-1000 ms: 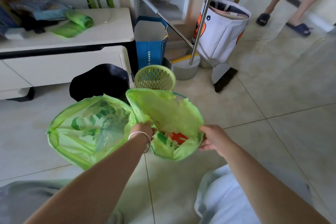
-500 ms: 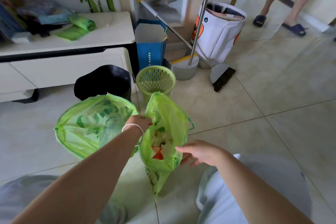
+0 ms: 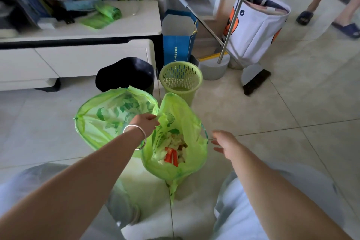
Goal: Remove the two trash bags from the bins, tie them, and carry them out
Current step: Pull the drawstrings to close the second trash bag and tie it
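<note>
now left grip (image 3: 145,123) pinches rims of two translucent green trash bags (image 3: 175,122), mouths gaping; right grip (image 3: 224,142) apart, empty.

Materials, floor level
Thin translucent plastic bags (image 3: 175,122); perforated plastic basket (image 3: 181,78) at 12 o'clock; glossy floor tiles (image 3: 282,122); shiny metal bangle (image 3: 143,134).

Two green bags (image 3: 175,138), left-hand (image 3: 145,123) grip, seemingly.
</note>
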